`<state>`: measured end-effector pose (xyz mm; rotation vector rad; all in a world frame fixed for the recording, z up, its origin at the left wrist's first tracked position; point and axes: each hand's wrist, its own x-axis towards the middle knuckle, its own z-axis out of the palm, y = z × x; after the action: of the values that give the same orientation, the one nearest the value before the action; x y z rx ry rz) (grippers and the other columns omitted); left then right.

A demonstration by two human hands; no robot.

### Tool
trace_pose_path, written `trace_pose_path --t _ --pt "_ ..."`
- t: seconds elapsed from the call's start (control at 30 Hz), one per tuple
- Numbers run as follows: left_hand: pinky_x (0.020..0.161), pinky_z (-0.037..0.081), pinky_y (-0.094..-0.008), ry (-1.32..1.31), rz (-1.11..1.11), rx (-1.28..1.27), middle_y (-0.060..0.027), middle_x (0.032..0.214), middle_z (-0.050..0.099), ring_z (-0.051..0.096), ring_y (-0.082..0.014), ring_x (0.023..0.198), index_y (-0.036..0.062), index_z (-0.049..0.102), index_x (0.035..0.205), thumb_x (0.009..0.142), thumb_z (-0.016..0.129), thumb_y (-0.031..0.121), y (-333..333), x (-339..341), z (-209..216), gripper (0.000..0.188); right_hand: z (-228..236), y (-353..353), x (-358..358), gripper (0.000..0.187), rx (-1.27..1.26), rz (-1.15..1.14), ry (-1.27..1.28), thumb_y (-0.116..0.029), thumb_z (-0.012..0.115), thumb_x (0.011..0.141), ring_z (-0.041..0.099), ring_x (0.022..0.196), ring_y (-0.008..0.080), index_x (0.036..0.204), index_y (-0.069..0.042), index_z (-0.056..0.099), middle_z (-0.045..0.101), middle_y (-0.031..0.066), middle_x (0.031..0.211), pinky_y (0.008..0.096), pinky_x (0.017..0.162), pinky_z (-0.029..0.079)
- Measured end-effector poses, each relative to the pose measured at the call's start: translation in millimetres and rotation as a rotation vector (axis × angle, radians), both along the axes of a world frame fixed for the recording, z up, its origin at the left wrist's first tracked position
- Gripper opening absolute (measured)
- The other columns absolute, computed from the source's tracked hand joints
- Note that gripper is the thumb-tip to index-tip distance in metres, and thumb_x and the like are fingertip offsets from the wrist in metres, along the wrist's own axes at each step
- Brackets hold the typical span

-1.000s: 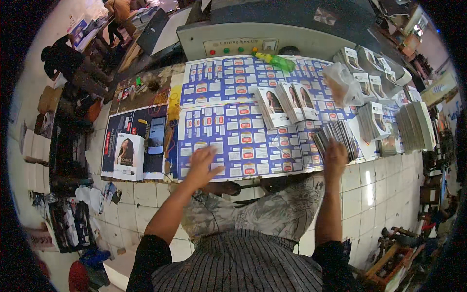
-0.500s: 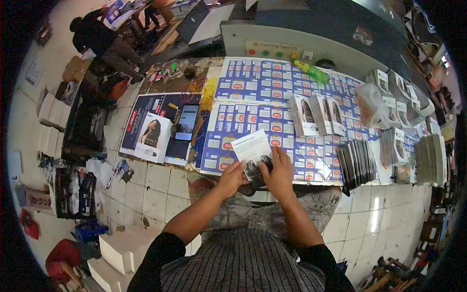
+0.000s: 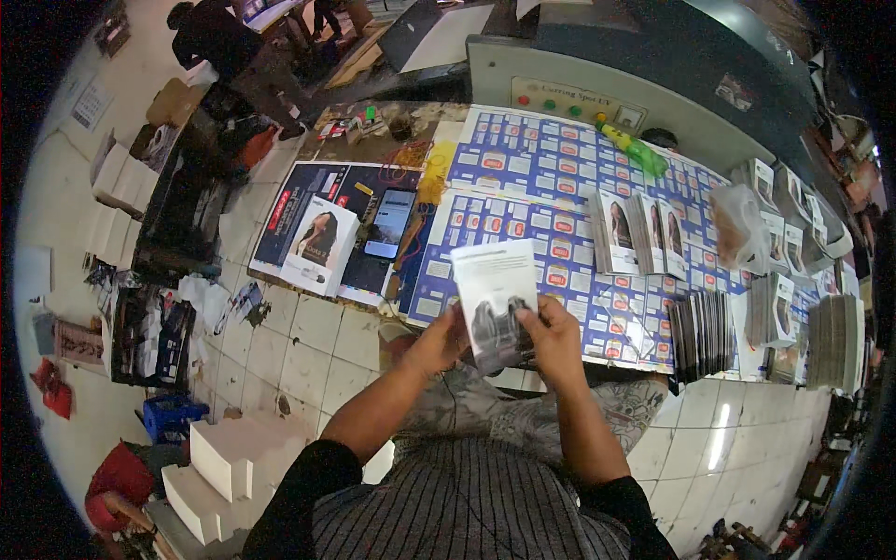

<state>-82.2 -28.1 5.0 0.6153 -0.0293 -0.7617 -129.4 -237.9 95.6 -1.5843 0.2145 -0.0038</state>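
In front of me, above the table's near edge, I hold a white booklet (image 3: 495, 280) with a dark photo on its lower half. My left hand (image 3: 441, 342) is closed at its lower left edge, most of its fingers hidden behind. On the right side my right hand (image 3: 554, 340) grips it, thumb on the front over the photo. To the left lies a pile of similar booklets (image 3: 319, 245) with a woman's photo on top. Beside that pile rests a phone (image 3: 388, 224) with a lit screen.
Blue printed sheets (image 3: 467, 210) cover the table. On them lie booklet stacks (image 3: 616, 233), a tight row of booklets (image 3: 702, 334) on edge, a plastic bag (image 3: 739, 229) and a green bottle (image 3: 639, 154). Behind stands a machine with buttons (image 3: 574, 101). Someone in dark clothes (image 3: 219, 42) bends over at far left.
The booklet has straightened from its tilt and shows more of its photo. My right hand has come down from its upper corner to the lower right edge. The whole view has shifted slightly.
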Motion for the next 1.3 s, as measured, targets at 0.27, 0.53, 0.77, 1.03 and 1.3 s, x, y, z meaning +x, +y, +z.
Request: trace_pose_path --t 0.27,0.53,0.77,1.03,1.3 --pt "0.099 0.050 -0.0398 -0.004 -0.017 0.150 -0.0043 0.125 0.063 0.058 -0.0181 0.120 0.0132 0.051 0.139 0.102 0.056 0.024 -11 13 15 0.039 -45 -15 12 0.032 0.012 0.005 0.047 -0.010 0.068 0.093 0.062 0.085 0.0141 0.122 -0.001 0.056 0.069 0.0090 0.094 0.0265 0.079 0.048" --pt "0.097 0.049 -0.0347 0.002 -0.015 0.104 -0.0031 0.121 0.064 0.060 -0.0163 0.115 0.0110 0.055 0.135 0.098 0.063 0.018 -23 5 2 0.039 -31 -7 3 0.017 -0.136 0.032 0.012 -0.017 0.072 0.091 0.056 0.077 0.0120 0.090 -0.003 0.062 0.062 0.0044 0.081 0.0284 0.070 0.046" --pt "0.091 0.046 -0.0335 -0.350 0.170 1.077 -0.0066 0.107 0.068 0.063 -0.0209 0.101 0.0042 0.060 0.127 0.094 0.069 0.021 -19 38 6 0.038 -69 -49 17 0.021 -0.369 -0.240 0.048 -0.019 0.069 0.092 0.061 0.069 0.0217 0.093 -0.001 0.058 0.065 0.0104 0.077 0.0353 0.063 0.048" --pt "0.113 0.027 -0.0522 -1.512 0.182 1.596 -0.0116 0.148 0.044 0.035 -0.0271 0.141 0.0127 0.051 0.140 0.086 0.066 0.014 -48 55 -16 0.056 -91 -45 30 0.020 -0.772 -0.255 -0.006 -0.017 0.066 0.091 0.067 0.078 0.0450 0.101 -0.003 0.056 0.068 0.0247 0.081 0.0515 0.065 0.051" --pt "0.117 0.022 -0.0545 -1.710 -0.069 1.609 -0.0052 0.152 0.041 0.030 -0.0261 0.145 0.0145 0.050 0.142 0.091 0.058 0.052 -50 53 -15 0.064 -91 -73 36 0.027 -0.148 0.008 0.208 -0.016 0.051 0.101 0.064 0.084 0.0184 0.116 0.003 0.062 0.070 0.0117 0.101 0.0347 0.076 0.051"
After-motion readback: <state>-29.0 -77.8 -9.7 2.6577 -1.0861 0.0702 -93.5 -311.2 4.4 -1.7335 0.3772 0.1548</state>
